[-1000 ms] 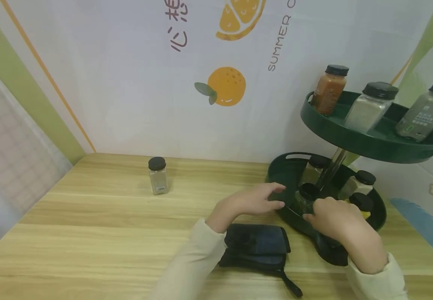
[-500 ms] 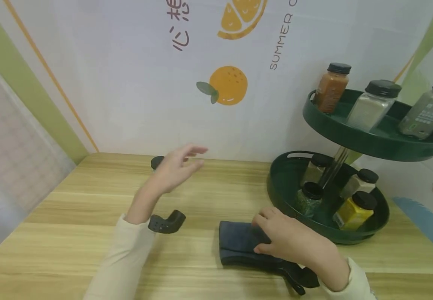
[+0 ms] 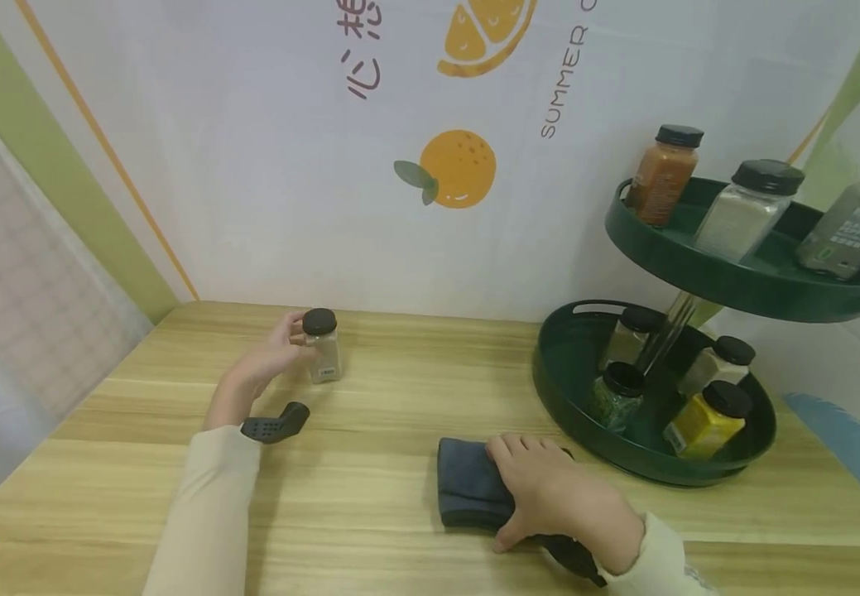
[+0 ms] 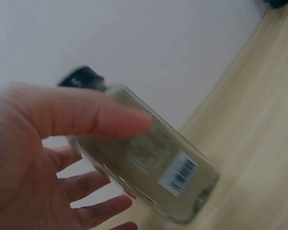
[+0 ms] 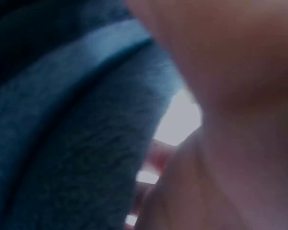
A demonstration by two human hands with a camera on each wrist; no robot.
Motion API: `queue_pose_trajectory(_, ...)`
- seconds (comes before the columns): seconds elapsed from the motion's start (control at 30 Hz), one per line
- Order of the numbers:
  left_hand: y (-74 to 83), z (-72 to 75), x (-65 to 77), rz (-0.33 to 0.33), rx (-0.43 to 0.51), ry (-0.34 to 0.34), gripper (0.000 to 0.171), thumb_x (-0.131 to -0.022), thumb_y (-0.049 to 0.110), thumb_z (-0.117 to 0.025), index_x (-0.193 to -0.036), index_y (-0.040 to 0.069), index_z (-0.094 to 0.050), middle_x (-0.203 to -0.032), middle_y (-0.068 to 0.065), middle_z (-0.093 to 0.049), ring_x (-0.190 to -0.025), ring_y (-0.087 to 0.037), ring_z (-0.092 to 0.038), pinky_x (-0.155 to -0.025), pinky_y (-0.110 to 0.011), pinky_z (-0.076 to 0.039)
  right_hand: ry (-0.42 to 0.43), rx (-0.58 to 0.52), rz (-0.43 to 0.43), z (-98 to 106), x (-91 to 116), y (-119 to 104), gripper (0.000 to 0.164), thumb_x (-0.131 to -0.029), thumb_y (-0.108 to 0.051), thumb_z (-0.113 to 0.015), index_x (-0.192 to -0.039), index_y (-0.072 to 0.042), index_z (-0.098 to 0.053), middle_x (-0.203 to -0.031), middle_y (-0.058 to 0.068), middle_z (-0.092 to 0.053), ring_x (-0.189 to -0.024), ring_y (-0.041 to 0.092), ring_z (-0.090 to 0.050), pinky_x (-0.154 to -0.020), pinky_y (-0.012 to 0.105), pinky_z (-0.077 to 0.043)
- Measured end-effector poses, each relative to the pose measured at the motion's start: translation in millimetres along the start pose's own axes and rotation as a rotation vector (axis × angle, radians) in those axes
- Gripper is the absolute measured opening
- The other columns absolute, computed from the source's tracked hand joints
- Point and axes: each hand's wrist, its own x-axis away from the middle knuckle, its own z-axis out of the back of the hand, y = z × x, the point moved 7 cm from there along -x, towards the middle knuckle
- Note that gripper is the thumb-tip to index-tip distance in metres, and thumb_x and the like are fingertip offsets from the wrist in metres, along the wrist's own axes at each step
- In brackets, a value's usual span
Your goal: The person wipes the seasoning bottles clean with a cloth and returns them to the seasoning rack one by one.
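A small clear spice jar (image 3: 328, 367) with a black lid stands upright at the back left of the table in the head view. My left hand (image 3: 266, 364) is around its left side, thumb across the front. In the left wrist view, the blurred thumb overlaps the spice jar (image 4: 156, 158), and the fingers are spread along its edge, their tips beside it. A dark blue folded cloth pouch (image 3: 467, 484) with black edging lies at the table's front. My right hand (image 3: 552, 488) grips it from above, fingers over the far edge, thumb at the near edge. The blue cloth (image 5: 81, 143) fills much of the right wrist view.
A dark green two-tier rack (image 3: 556, 389) stands at the right. Its lower tray holds several jars, among them a yellow jar (image 3: 705, 426) and a green herb jar (image 3: 616, 397). On the upper tier (image 3: 653, 248) are three more jars. A printed curtain (image 3: 266, 165) hangs behind the table.
My left hand has moved from beside the rack to the jar at the back left. My right hand has come away from the lower tray, down and left onto the blue pouch.
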Motion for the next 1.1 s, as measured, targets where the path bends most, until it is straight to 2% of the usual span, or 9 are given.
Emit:
queue_pose_trajectory(0.1, -13.7, -5.1, -5.3, -0.006, 0.058, -0.05, 0.087, -0.085, 0.017, -0.062, -0.148, 0.006, -0.004, -0.148, -0.028, -0.016, -0.136, -0.048, -0.015, -0.106, -0.067, -0.012, 0.018, 0.005, 0.003, 0.0, -1.7, -0.4, 0.077, -0.061, -0.053, -0.081, -0.113, -0.013, -0.041, -0.112, 0.004, -0.049, -0.105, 0.026, -0.049, -0.091, 0.046, -0.041)
queue_pose_trajectory(0.23, -19.2, -8.7, -7.4, -0.009, 0.097, -0.073, 0.085, -0.086, 0.019, -0.062, -0.149, 0.007, -0.007, -0.151, -0.024, -0.014, -0.138, -0.046, -0.008, -0.106, -0.068, -0.006, 0.026, 0.012, -0.025, 0.7, -5.6, -0.3, 0.062, -0.067, -0.039, -0.08, -0.106, -0.012, -0.041, -0.101, 0.004, -0.05, -0.096, 0.024, -0.051, -0.086, 0.043, -0.041)
queue_pose_trajectory(0.33, -21.4, -9.0, -8.2, 0.002, 0.114, -0.06, 0.084, -0.087, 0.02, -0.062, -0.149, 0.009, -0.007, -0.154, -0.021, -0.009, -0.14, -0.044, -0.001, -0.105, -0.069, -0.002, 0.037, 0.029, -0.047, 0.7, -8.8, -0.9, 0.056, -0.067, -0.031, -0.079, -0.102, -0.01, -0.04, -0.094, 0.004, -0.049, -0.089, 0.023, -0.049, -0.081, 0.042, -0.041)
queue_pose_trajectory(0.5, -25.4, -8.5, -10.2, 0.031, 0.141, -0.019, 0.081, -0.086, 0.023, -0.064, -0.148, 0.009, -0.015, -0.155, -0.017, -0.011, -0.142, -0.04, 0.0, -0.107, -0.066, 0.0, 0.068, 0.082, -0.055, 0.5, -12.5, -1.4, 0.051, -0.071, -0.026, -0.079, -0.1, -0.007, -0.04, -0.092, 0.006, -0.049, -0.087, 0.024, -0.051, -0.077, 0.042, -0.043)
queue_pose_trajectory(0.67, -26.2, -8.6, -11.0, 0.042, 0.143, 0.009, 0.075, -0.085, 0.024, -0.065, -0.146, 0.01, -0.023, -0.154, -0.014, -0.017, -0.143, -0.037, -0.003, -0.109, -0.063, -0.001, 0.177, 0.09, -0.002, 7.8, -13.4, -1.5, 0.046, -0.07, -0.022, -0.08, -0.097, -0.005, -0.046, -0.089, 0.006, -0.05, -0.079, 0.02, -0.054, -0.067, 0.036, -0.047)
queue_pose_trajectory(0.8, -22.1, -9.2, -9.0, 0.039, 0.126, 0.041, 0.071, -0.085, 0.022, -0.065, -0.144, 0.01, -0.027, -0.151, -0.015, -0.025, -0.141, -0.036, -0.013, -0.111, -0.061, -0.007, 0.292, 0.086, 0.051, 16.8, -13.4, -1.6, 0.043, -0.068, -0.02, -0.082, -0.093, -0.005, -0.051, -0.084, 0.001, -0.043, -0.071, 0.013, -0.044, -0.058, 0.028, -0.044)
queue_pose_trajectory(0.93, -14.6, -10.5, -5.9, 0.032, 0.048, 0.065, 0.064, -0.085, 0.024, -0.066, -0.138, 0.009, -0.034, -0.145, -0.016, -0.033, -0.137, -0.037, -0.025, -0.109, -0.061, -0.015, 0.325, 0.013, 0.032, 24.5, -12.9, 2.8, 0.036, -0.071, -0.019, -0.079, -0.093, -0.007, -0.053, -0.083, -0.001, -0.046, -0.07, 0.011, -0.044, -0.058, 0.029, -0.043)
queue_pose_trajectory(1.1, -1.0, -19.2, -8.8, -0.019, -0.092, 0.029, 0.057, -0.081, 0.024, -0.069, -0.131, 0.01, -0.045, -0.139, -0.02, -0.042, -0.131, -0.043, -0.032, -0.102, -0.066, -0.023, 0.346, -0.224, -0.043, 38.6, -7.4, 16.4, 0.029, -0.079, -0.015, -0.071, -0.1, -0.01, -0.053, -0.085, -0.002, -0.055, -0.071, 0.012, -0.05, -0.061, 0.03, -0.043)
